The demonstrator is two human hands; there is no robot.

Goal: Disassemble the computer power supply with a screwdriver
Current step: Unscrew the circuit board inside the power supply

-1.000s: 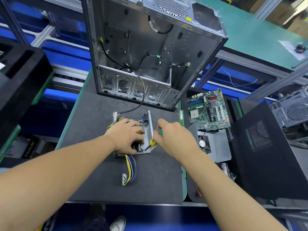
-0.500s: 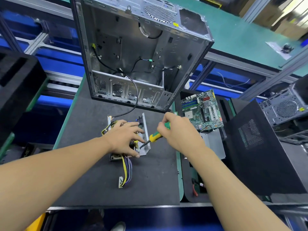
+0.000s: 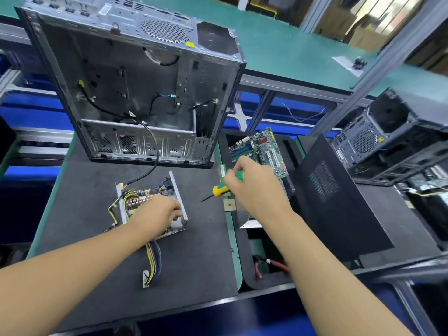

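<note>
Left hand (image 3: 157, 214) grips opened power supply (image 3: 150, 204) on dark mat (image 3: 97, 275), fingers curled over its board. Right hand (image 3: 254, 187) clutches green/yellow screwdriver (image 3: 219, 190), tip off PSU, above mat.

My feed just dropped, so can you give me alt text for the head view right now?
The left hand grips the opened power supply on the dark mat, while the right hand holds a green-and-yellow screwdriver to its right, tip clear of it. An open computer case stands behind.
</note>
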